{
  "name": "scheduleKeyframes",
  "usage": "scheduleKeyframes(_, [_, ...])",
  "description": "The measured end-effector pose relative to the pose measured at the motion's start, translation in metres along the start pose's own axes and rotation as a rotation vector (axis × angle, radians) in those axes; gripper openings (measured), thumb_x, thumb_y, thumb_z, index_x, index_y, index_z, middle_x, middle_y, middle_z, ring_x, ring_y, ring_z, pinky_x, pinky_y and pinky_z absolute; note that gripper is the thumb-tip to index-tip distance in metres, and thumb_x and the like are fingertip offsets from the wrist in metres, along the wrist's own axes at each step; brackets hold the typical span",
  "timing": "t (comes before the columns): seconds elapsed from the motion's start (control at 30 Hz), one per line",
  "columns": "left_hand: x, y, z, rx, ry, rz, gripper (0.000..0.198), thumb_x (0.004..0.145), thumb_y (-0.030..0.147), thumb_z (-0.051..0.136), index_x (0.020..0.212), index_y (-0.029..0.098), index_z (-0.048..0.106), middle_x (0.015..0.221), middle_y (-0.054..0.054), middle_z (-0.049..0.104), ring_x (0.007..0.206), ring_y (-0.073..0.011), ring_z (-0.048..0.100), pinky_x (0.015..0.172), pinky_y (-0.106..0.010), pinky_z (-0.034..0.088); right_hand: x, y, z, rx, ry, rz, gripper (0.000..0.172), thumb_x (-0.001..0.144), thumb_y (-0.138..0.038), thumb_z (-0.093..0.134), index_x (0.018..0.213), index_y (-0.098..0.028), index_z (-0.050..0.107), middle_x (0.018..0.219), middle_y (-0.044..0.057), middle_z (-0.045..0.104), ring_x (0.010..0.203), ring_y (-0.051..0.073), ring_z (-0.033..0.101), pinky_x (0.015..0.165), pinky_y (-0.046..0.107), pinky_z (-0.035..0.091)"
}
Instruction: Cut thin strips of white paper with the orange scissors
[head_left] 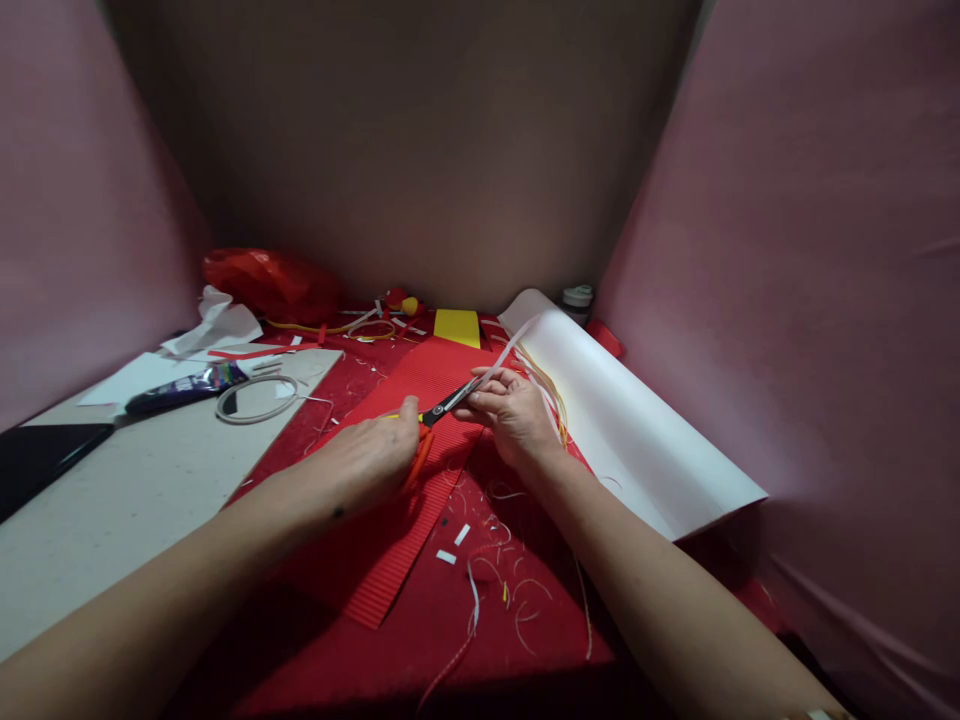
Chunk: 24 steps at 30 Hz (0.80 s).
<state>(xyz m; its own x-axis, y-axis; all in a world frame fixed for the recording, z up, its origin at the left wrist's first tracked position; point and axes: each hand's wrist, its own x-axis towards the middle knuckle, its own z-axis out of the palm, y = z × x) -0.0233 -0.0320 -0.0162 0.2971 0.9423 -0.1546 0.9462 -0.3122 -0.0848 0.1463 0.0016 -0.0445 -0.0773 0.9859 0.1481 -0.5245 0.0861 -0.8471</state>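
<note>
My left hand [375,448] is closed on the handles of scissors [439,411], with orange showing below the fingers. The dark blades point up and right toward my right hand [519,412]. Between its thumb and fingers, my right hand pinches a thin white strip [516,338], which sticks up past the fingertips. The blade tips lie against or very near the strip by those fingers; whether they cut into it I cannot tell. Beneath both hands lies a red corrugated sheet [405,540]. Loose white and yellow strands [553,392] run beside my right wrist.
Left, a pale board [187,480] bears a dark tube [184,390], a coil [255,400] and a black flat object [49,455]. A rolled white sheet [637,420] lies right. Behind are a red plastic bag [274,282] and yellow piece [457,327]. Scraps litter the red cloth [480,640].
</note>
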Motion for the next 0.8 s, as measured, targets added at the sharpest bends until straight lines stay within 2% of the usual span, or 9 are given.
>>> scheduleKeyframes(0.2, [-0.001, 0.004, -0.007, -0.021, -0.027, -0.007, 0.054, 0.078, 0.025, 0.046, 0.127, 0.005, 0.036, 0.087, -0.021, 0.069, 0.081, -0.0326, 0.067, 0.058, -0.034, 0.043, 0.000, 0.001, 0.001, -0.004, 0.000, -0.006, 0.032, 0.059, -0.007, 0.074, 0.086, -0.015, 0.057, 0.057, -0.008, 0.056, 0.055, 0.012, 0.064, 0.060, 0.028, 0.062])
scheduleKeyframes(0.4, [-0.004, 0.005, -0.012, -0.036, -0.042, 0.002, 0.043, 0.081, 0.022, 0.041, 0.122, 0.008, 0.039, 0.088, -0.019, 0.069, 0.083, -0.0285, 0.067, 0.060, -0.032, 0.042, -0.001, -0.002, 0.002, -0.010, -0.011, 0.023, 0.032, 0.059, -0.007, 0.070, 0.086, -0.015, 0.057, 0.060, -0.005, 0.060, 0.055, 0.013, 0.066, 0.057, 0.027, 0.060])
scheduleKeyframes(0.5, [-0.006, 0.006, -0.017, -0.043, -0.089, -0.014, 0.047, 0.081, 0.021, 0.041, 0.125, 0.007, 0.036, 0.094, -0.020, 0.069, 0.087, -0.0294, 0.066, 0.064, -0.034, 0.043, 0.000, -0.007, 0.001, -0.015, 0.005, 0.041, 0.026, 0.060, -0.009, 0.070, 0.081, -0.016, 0.056, 0.061, -0.003, 0.063, 0.054, 0.014, 0.066, 0.053, 0.026, 0.058])
scheduleKeyframes(0.63, [-0.010, 0.008, -0.024, -0.055, -0.097, -0.045, 0.051, 0.081, 0.021, 0.041, 0.129, 0.006, 0.034, 0.107, -0.022, 0.066, 0.099, -0.0297, 0.063, 0.074, -0.035, 0.044, 0.004, -0.013, -0.003, -0.027, 0.058, -0.023, 0.021, 0.062, -0.013, 0.071, 0.076, -0.015, 0.055, 0.062, -0.001, 0.064, 0.052, 0.013, 0.064, 0.051, 0.024, 0.057])
scheduleKeyframes(0.8, [-0.007, 0.003, -0.018, -0.089, -0.097, -0.032, 0.058, 0.075, 0.024, 0.049, 0.129, 0.009, 0.036, 0.107, -0.022, 0.066, 0.099, -0.0314, 0.062, 0.076, -0.037, 0.044, 0.006, -0.013, -0.005, -0.042, 0.048, -0.031, 0.026, 0.061, -0.011, 0.071, 0.082, -0.015, 0.056, 0.059, -0.001, 0.065, 0.052, 0.014, 0.065, 0.051, 0.023, 0.057])
